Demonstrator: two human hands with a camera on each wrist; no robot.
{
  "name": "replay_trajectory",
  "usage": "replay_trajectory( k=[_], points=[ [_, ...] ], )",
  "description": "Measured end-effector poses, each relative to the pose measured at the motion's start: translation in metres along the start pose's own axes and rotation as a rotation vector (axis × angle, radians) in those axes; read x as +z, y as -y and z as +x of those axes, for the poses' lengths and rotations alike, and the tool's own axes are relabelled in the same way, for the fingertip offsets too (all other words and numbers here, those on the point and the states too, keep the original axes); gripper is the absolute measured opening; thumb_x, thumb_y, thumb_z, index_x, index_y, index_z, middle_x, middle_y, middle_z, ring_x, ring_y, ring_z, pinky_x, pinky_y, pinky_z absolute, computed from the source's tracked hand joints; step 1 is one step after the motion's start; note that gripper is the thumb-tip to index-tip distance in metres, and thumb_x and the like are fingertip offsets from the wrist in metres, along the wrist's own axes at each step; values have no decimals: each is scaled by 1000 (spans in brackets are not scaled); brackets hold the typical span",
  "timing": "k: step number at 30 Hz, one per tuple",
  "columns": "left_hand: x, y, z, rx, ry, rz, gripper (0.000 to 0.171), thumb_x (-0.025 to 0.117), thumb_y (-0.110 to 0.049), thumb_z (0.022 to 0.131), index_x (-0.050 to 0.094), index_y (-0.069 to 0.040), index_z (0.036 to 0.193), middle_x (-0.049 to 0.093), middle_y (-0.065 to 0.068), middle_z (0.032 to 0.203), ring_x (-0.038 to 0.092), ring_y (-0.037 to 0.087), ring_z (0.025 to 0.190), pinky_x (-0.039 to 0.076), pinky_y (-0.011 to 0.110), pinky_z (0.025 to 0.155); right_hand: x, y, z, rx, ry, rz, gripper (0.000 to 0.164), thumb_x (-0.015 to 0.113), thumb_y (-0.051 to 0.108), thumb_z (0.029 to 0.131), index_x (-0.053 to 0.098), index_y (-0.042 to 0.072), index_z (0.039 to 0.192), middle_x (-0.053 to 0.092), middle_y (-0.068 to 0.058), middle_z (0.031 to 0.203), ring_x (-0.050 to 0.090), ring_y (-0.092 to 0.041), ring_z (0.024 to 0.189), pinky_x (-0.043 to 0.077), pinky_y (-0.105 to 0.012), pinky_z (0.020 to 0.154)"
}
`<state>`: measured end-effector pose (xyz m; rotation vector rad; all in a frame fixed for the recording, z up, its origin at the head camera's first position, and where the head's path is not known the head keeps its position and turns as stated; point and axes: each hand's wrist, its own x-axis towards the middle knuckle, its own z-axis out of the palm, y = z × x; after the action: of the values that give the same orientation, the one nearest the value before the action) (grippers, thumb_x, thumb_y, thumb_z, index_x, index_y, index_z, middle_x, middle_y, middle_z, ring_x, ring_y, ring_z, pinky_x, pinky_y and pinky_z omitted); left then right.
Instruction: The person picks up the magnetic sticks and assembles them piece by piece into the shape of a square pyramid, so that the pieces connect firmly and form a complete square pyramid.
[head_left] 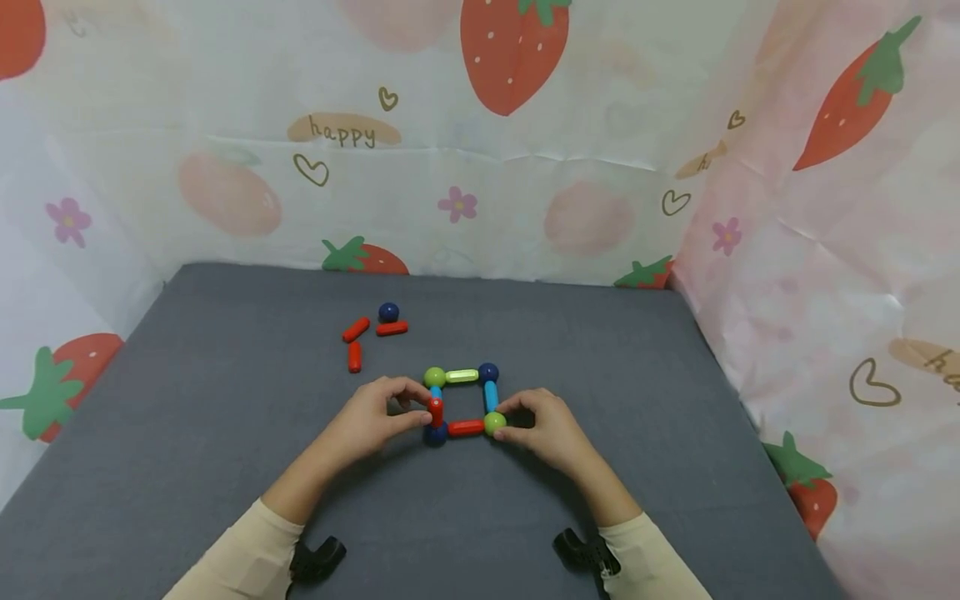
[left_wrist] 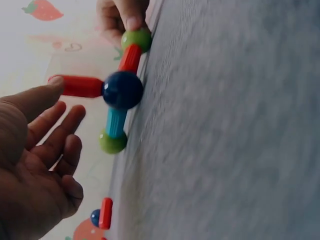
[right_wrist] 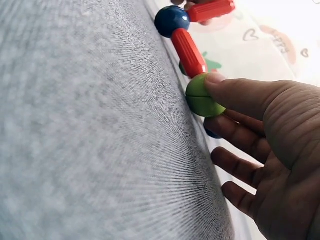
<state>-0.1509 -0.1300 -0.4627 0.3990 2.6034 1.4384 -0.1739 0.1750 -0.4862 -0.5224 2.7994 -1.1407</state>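
A square of magnetic rods and balls lies on the grey cloth, with a red rod (head_left: 467, 427) along its near side, blue rods at left and right (head_left: 491, 397), and a yellow-green rod (head_left: 462, 376) at the far side. Its corners alternate between green and dark blue balls. From the near-left blue ball (left_wrist: 123, 90) another red rod (left_wrist: 82, 86) stands upright. My left hand (head_left: 378, 411) pinches that rod near its top. At the near-right corner, my right hand (head_left: 553, 427) holds the green ball (right_wrist: 204, 96) between thumb and finger.
Beyond my left hand lie loose red rods (head_left: 355, 357) and a dark blue ball (head_left: 388, 312), which is against one of the rods. A strawberry-print curtain (head_left: 480, 200) borders the grey table (head_left: 600, 333) at the back and sides.
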Motion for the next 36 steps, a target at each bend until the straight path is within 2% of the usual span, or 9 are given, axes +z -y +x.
replay_trajectory(
  k=[3, 6, 10, 13, 17, 23, 30, 36],
  points=[
    [-7, -2, 0, 15, -16, 3, 21, 78, -36, 92, 72, -30, 112, 66, 1, 113, 55, 21, 103, 50, 38, 73, 0, 0, 0, 2, 2, 2, 28, 91, 29, 78, 78, 29, 103, 71, 15, 102, 57, -10, 100, 47, -39, 96],
    [-16, -6, 2, 39, -39, 23, 22, 77, -33, 94, 73, -24, 114, 68, -4, 112, 55, 21, 104, 48, 40, 81, 0, 1, -1, 4, 0, 9, 28, 91, 29, 78, 78, 29, 103, 71, 15, 102, 57, -10, 101, 47, -40, 96],
    [-32, -10, 5, 64, -69, 70, 23, 76, -32, 95, 72, -22, 115, 69, -7, 114, 56, 21, 107, 47, 42, 88, 0, 2, -2, -1, -8, 15, 28, 91, 29, 78, 78, 29, 102, 71, 14, 102, 57, -10, 101, 47, -41, 96],
    [-47, -10, 7, 59, -100, 118, 21, 75, -33, 95, 71, -25, 114, 68, -4, 116, 56, 22, 108, 47, 43, 87, -1, 2, -2, -6, -12, 17, 28, 91, 29, 78, 78, 29, 102, 71, 14, 103, 57, -11, 101, 47, -41, 95],
    [-67, -7, 12, 36, -142, 179, 24, 75, -31, 96, 71, -20, 117, 65, 3, 115, 54, 28, 108, 47, 41, 81, -1, 2, -2, -11, -7, 17, 28, 91, 28, 78, 78, 28, 103, 71, 13, 104, 58, -11, 102, 48, -42, 95],
    [-89, 11, 21, -4, -191, 241, 29, 73, -31, 97, 69, -16, 121, 66, 7, 119, 54, 30, 112, 46, 45, 86, -1, 3, -1, 5, 4, 26, 28, 91, 28, 78, 78, 28, 103, 71, 13, 104, 57, -11, 103, 47, -41, 97],
    [-97, 31, 34, -74, -221, 279, 41, 73, -37, 97, 67, -9, 126, 68, 13, 123, 53, 32, 113, 47, 52, 94, -1, 1, -1, -1, -4, 28, 28, 91, 28, 78, 78, 29, 102, 71, 14, 103, 57, -11, 102, 46, -41, 97],
    [-96, 47, 44, -152, -200, 353, 42, 73, -39, 96, 67, -7, 123, 70, 14, 118, 52, 34, 113, 41, 56, 98, 0, -1, -1, 2, 1, 35, 28, 92, 29, 77, 78, 29, 102, 70, 15, 103, 57, -10, 102, 46, -40, 98]
  ],
)
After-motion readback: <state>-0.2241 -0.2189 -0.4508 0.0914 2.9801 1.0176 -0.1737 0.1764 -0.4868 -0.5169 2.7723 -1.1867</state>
